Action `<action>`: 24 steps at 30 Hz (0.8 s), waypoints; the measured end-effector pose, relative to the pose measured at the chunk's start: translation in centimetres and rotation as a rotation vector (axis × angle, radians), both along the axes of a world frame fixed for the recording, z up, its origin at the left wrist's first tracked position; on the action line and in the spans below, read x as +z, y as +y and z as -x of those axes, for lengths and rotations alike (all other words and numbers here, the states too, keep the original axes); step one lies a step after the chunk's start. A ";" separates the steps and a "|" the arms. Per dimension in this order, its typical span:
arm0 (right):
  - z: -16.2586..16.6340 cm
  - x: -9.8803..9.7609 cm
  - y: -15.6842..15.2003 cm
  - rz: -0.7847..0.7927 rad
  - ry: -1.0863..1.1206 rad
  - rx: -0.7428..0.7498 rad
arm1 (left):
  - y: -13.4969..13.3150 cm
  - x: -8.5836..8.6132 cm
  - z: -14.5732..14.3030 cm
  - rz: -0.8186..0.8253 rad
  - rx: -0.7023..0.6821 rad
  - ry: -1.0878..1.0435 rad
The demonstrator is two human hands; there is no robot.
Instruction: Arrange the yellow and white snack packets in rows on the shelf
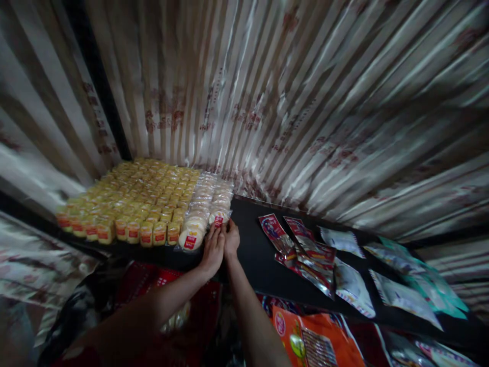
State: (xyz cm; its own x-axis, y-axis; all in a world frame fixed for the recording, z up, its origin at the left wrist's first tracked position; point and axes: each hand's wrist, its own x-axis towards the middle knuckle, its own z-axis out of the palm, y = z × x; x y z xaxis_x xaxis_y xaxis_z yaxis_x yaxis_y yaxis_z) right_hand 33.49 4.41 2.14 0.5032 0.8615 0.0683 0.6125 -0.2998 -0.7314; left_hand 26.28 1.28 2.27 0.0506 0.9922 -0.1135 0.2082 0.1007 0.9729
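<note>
My left hand (212,251) and my right hand (231,238) meet at the front of a dark shelf (255,260). Both press with closed fingers on a clear packet of pale round cakes with a red label (219,216). That packet ends a row of like packets (206,201). Another pale cake packet (191,237) lies just left of my left hand. A large block of yellow wrapped cakes with red labels (133,199) fills the shelf's left part.
Red and silver flat pouches (301,250) lie on the shelf to the right, then white pouches (351,285) and teal ones (431,285). Corrugated metal sheeting (290,92) rises behind. An orange bag (317,341) and red packaging (168,290) sit below the shelf.
</note>
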 end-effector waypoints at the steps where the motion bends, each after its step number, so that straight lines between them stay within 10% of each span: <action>1: 0.0 0.0 0.0 0.006 0.001 -0.004 | 0.1 -0.1 0.0 -0.004 0.008 0.000; 13: 0.2 0.0 -1.8 -0.197 0.101 -0.075 | -0.6 1.1 0.4 -0.109 0.025 0.091; 20: 5.6 1.4 -10.7 -0.331 0.384 -0.126 | -7.3 0.3 6.1 -0.286 -0.098 0.108; 24: 9.4 -0.2 -16.0 -0.169 0.476 0.008 | -11.3 -2.7 10.5 -0.101 -0.196 0.138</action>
State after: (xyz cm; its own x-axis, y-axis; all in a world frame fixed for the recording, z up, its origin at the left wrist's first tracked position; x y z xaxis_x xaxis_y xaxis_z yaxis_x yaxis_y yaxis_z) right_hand 24.13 -11.56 1.94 0.5060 0.8621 -0.0288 0.2009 -0.1503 -0.9680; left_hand 15.82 -10.05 -0.47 0.2337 0.9717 -0.0338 0.3454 -0.0504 0.9371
